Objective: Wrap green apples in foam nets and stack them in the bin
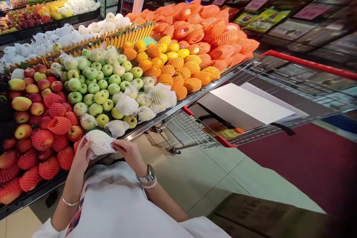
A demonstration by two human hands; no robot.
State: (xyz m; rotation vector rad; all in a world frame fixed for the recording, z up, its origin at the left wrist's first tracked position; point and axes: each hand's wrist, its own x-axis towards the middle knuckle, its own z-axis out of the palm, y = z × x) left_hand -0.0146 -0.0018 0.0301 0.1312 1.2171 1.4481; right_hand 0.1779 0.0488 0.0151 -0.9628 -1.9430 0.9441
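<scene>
Between my two hands is a white foam net sleeve (99, 143), held over the front edge of the fruit stand. My left hand (83, 151) is closed on its left side, and the fingers of my right hand (130, 152) pinch its right end. Whether a fruit is inside the net I cannot tell. Just beyond it, another white foam net (116, 128) lies against the green apples (96, 97). Red apples (41, 139), many in red nets, are heaped to the left of my left hand.
Orange-netted fruit (178, 70) and larger orange-netted fruit (214, 31) fill the stand's right part. White-wrapped fruit (41, 44) lies behind a yellow divider (83, 46). At right stands a shopping cart (192, 126) beside a white box (251, 102). A brown carton (251, 215) is at lower right.
</scene>
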